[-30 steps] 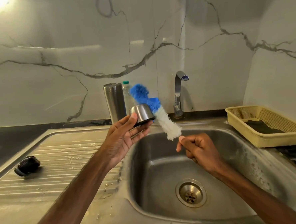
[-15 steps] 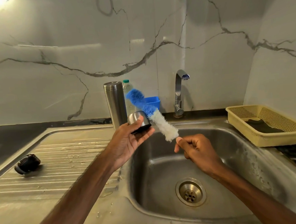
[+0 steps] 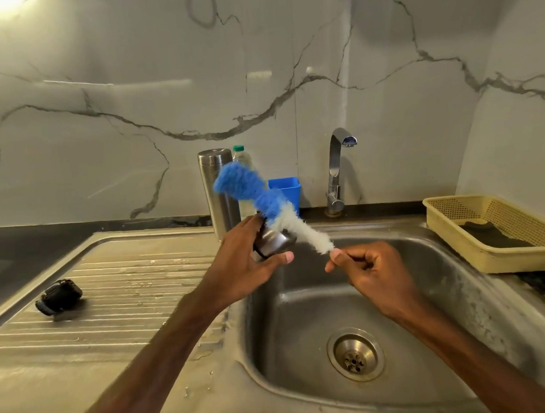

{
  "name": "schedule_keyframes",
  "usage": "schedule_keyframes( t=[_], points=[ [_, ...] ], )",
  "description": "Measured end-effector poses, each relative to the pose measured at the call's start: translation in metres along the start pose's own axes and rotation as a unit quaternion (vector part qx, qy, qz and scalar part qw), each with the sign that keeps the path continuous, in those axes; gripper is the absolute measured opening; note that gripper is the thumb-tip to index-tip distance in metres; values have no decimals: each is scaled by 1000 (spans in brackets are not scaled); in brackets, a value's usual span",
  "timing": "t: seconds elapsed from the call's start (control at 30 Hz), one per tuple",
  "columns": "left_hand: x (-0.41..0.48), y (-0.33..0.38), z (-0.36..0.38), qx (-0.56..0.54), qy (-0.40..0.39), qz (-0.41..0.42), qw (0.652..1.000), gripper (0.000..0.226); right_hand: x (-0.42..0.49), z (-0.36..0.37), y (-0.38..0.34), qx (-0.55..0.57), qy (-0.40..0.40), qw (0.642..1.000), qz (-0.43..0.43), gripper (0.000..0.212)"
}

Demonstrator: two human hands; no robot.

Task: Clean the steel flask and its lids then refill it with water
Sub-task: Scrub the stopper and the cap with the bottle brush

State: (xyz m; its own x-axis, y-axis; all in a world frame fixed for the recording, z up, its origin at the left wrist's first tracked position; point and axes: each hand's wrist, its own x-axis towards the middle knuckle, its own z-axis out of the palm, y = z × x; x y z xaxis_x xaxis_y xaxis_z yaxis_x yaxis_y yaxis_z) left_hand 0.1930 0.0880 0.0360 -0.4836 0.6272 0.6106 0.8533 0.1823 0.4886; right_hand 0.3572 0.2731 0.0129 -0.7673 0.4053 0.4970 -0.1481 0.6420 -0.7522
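While L hand (image 3: 240,269) fingers curl round steel lid (image 3: 276,241), R hand (image 3: 374,273) pinches brush (image 3: 251,188) beside it; yellow basket (image 3: 491,258) holds dark cloth (image 3: 490,236).

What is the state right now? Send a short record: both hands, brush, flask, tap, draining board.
left hand: grips steel lid above the left rim of the sink
right hand: pinches handle of brush
brush: tilted, bristles across the lid
flask: upright at the wall, behind draining board
tap: no water visible
draining board: wet, black object lying on it
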Motion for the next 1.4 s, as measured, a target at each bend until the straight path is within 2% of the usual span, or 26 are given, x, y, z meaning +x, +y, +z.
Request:
schedule_keyframes(
  t=[0.13,0.2,0.3,0.43,0.6,0.73,0.87,1.03,1.13,1.2,1.3,1.4],
  points=[
    [1,-1,-8,21,53,6,998,73,2,-14,14,-35,32,998,27,18],
    [-1,4,-6,15,60,5,998,72,1,-13,7,-24,32,999,9,15],
    [-4,14,2,25,68,8,997,65,2,1,-1,3,32,999,-20,17],
    [-1,13,-6,9,106,-8,994,74,3,-2,9,4,42,999,-1,19],
    [-9,30,10,4,66,29,997,59,1,5,-6,30,43,996,-70,20],
    [-4,26,0,-12,106,1,994,68,2,-4,10,-5,49,998,-29,18],
    [-11,33,17,-8,44,10,999,73,0,0,-4,13,57,995,-77,23],
    [-7,30,8,-40,77,-6,996,67,3,-5,10,-41,69,995,-66,24],
    [-11,38,16,-39,38,5,999,67,0,-3,1,-32,75,990,-114,31],
    [-11,41,17,-52,37,7,998,58,2,0,-3,-35,82,986,-139,30],
    [-8,37,8,-78,66,-18,995,56,1,-5,6,-84,82,987,-110,22],
    [-12,42,14,-79,37,-14,996,55,-2,-4,2,-89,93,984,-126,23]
  ],
)
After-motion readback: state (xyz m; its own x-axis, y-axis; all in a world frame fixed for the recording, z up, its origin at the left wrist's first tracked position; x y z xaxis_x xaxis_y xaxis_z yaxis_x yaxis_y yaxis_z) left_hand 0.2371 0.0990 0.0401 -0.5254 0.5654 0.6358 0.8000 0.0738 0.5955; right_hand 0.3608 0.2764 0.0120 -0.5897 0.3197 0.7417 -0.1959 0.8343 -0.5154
